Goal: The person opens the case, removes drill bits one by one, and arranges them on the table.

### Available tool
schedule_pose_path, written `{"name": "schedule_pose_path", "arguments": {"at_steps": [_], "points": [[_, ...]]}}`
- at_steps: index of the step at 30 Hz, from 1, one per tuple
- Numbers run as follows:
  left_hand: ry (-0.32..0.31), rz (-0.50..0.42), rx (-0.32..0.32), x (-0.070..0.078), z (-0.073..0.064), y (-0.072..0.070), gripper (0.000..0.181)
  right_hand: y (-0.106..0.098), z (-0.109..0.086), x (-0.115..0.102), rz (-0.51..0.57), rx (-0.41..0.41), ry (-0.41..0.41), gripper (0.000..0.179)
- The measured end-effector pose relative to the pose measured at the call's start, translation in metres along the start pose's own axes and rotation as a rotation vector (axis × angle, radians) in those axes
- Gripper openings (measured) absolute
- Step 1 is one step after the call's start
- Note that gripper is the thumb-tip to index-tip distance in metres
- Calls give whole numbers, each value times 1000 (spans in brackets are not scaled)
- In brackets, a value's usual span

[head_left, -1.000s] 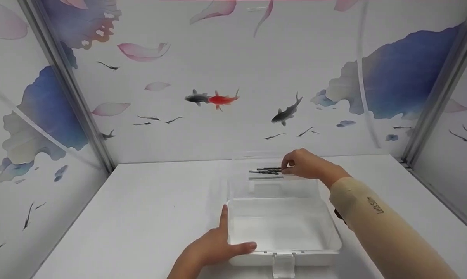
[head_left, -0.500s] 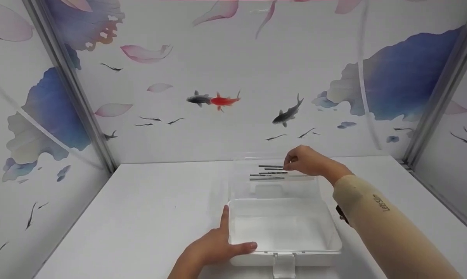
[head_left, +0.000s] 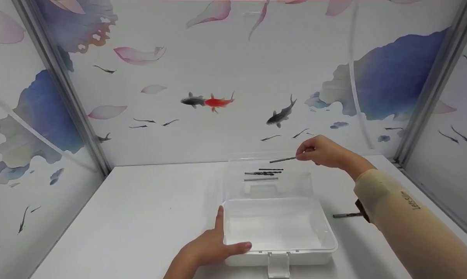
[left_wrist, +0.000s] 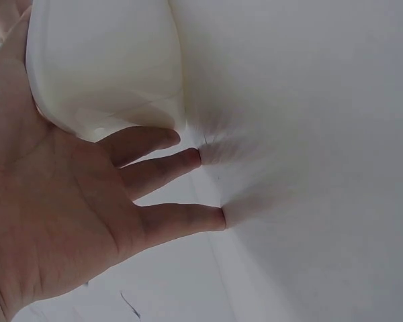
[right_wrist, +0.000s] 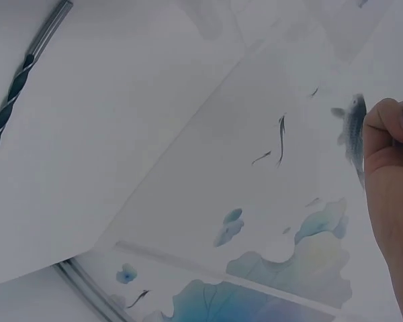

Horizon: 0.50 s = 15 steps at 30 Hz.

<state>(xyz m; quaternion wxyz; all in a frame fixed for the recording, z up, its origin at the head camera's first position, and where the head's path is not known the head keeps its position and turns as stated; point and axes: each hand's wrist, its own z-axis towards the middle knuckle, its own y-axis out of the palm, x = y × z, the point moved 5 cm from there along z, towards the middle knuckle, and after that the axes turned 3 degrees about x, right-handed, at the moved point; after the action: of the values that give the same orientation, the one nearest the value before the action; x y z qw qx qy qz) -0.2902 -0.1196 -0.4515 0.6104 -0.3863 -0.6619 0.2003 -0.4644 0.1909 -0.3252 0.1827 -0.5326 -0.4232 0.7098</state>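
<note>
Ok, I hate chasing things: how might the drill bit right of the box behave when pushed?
The drill bit looks metallic and solid, so it is probably stiff and fairly heavy for its size. Its cylindrical-looking, shiny shank may roll on the flat table and could feel slippery; the twisted flutes might offer more grip.

Head view: rear end of the held rod (head_left: 283, 159) is being hidden by the right grip (head_left: 322, 152). Drill bit (head_left: 346, 215) beside the box (head_left: 311, 259): right end is being covered by the black wrist unit (head_left: 363, 211). Tip detail on the bits (head_left: 262, 173) at the clear lid (head_left: 301, 188) is being lost, too small. Sleeve (head_left: 415, 221) is being cropped lower right. Left wrist: box is being cut off up top. Right wrist: right grip is being clipped by the right edge.
</note>
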Motion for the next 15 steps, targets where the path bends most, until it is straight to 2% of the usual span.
{"name": "schedule_pose_path", "arguments": {"at_steps": [3, 8, 11, 15], "points": [[1, 2, 0, 0, 0, 0, 135, -10, -10, 8, 48, -3, 28, 23], [-3, 24, -3, 1, -1, 0, 133, -24, -28, 22, 188, -22, 52, 33], [-2, 22, -5, 1, -2, 0, 133, -27, -36, 31, 261, -24, 48, 37], [1, 11, -7, 1, -2, 1, 134, -25, -47, 47, 301, -8, 53, 36]]}}
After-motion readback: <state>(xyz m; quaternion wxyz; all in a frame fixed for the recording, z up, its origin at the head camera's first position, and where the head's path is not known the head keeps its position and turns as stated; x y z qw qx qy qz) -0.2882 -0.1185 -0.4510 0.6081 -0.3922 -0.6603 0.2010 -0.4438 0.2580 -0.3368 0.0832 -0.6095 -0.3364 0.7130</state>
